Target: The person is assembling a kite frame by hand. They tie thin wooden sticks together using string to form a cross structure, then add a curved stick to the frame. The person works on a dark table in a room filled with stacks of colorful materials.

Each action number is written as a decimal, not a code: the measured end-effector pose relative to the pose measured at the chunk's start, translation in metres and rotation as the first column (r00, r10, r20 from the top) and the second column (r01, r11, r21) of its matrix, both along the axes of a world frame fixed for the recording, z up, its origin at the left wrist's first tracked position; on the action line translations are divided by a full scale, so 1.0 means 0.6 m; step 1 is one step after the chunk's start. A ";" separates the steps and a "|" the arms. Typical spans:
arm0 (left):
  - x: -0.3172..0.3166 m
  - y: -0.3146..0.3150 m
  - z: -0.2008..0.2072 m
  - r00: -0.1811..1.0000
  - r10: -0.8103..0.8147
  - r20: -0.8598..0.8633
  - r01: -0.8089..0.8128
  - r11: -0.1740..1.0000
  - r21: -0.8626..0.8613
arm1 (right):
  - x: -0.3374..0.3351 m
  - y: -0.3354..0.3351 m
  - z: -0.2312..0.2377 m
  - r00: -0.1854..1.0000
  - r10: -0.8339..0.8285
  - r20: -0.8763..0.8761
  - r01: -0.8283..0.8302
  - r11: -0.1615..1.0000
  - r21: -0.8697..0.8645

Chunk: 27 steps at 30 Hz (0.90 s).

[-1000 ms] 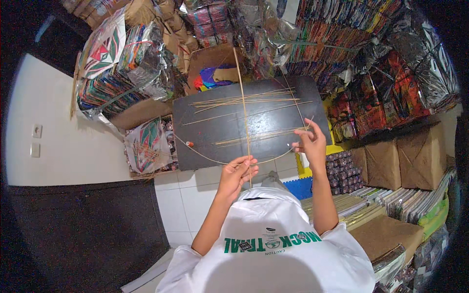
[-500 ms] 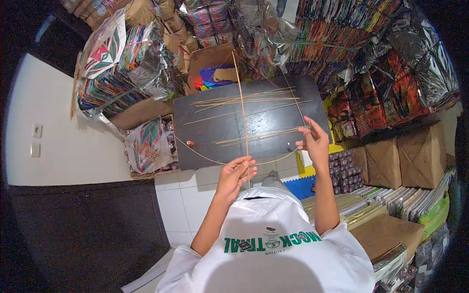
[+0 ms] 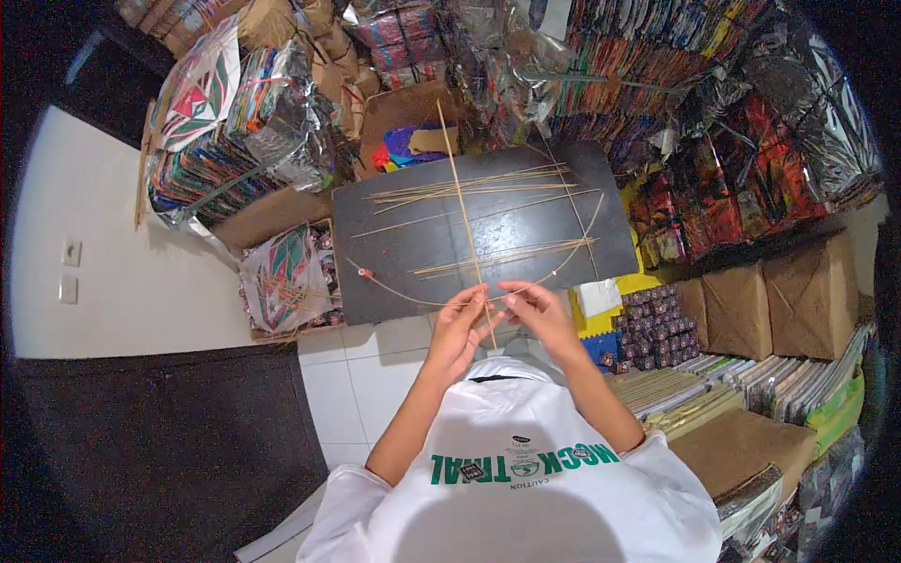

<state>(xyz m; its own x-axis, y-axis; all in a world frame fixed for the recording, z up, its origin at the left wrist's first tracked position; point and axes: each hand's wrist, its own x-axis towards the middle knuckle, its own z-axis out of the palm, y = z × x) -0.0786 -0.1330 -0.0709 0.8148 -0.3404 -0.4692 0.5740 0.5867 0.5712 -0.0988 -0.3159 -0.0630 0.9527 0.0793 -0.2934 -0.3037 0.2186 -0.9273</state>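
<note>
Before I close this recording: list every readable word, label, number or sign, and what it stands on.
White shirt: large green lettering, legible but not copied here; smaller dark print, finest lines too small to read.
Dark items stacked at right: marks too small to read.

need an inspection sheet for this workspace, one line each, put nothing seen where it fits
Surface: dark table, light glare on top.
Job's things: straight stick crossing a curved stick.
Clutter: loose thin sticks strewn across the table; small orange-red item near its left edge.
Hands: left hand pinches the crossing; right hand close beside it, contact unclear.
Cables: nothing seen.
Surroundings: wrapped stacks at left, brown packages at right, white wall.
</note>
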 end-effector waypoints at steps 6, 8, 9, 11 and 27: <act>0.008 -0.014 0.005 0.996 -0.034 0.082 0.014 0.972 0.233 | -0.004 0.024 -0.017 0.985 -0.165 -0.059 0.171 0.975 0.139; 0.019 -0.002 0.006 0.994 0.057 0.092 -0.081 0.957 0.278 | -0.005 0.018 -0.004 0.973 -0.187 -0.135 0.213 0.954 0.210; 0.027 0.009 0.008 0.990 0.103 0.099 -0.128 0.946 0.299 | -0.005 0.015 0.003 0.965 -0.196 -0.174 0.235 0.941 0.243; 0.045 0.036 0.012 0.965 0.219 0.144 -0.254 0.918 0.304 | -0.007 0.008 0.010 0.961 -0.206 -0.187 0.245 0.944 0.222; 0.086 0.124 0.004 0.956 0.044 0.291 -0.252 0.630 0.735 | -0.021 -0.022 0.011 0.959 -0.182 -0.216 0.215 0.966 0.143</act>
